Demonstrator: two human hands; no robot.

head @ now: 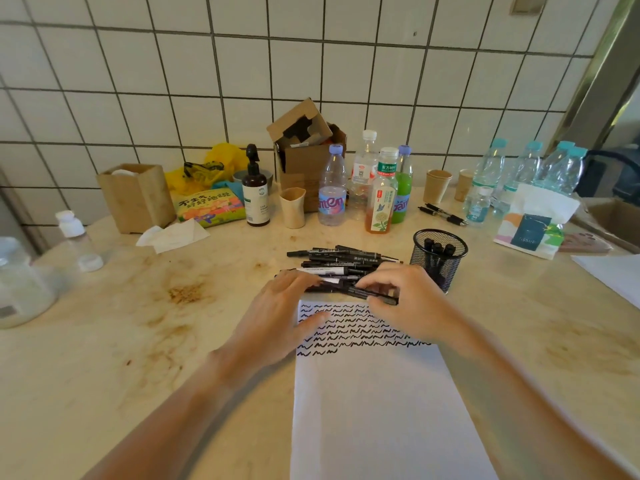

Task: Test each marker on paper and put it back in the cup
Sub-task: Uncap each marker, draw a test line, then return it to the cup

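Note:
A pile of black markers (341,259) lies on the table just beyond a white sheet of paper (374,403) whose top carries rows of black squiggles. A black mesh cup (439,259) stands right of the pile with three markers upright in it. My right hand (403,294) pinches one black marker (372,294) at the near edge of the pile, just above the paper's top edge. My left hand (282,313) reaches to the same marker's left end, fingers on the pile, thumb lying over the paper's top left corner.
Behind the pile stand several drink bottles (379,199), a pump bottle (255,192), paper cups (437,185), a cardboard box (304,157) and a tissue pack (533,226). Two pens (443,213) lie near the water bottles. A wooden box (136,197) and a plastic jar (20,285) are at left.

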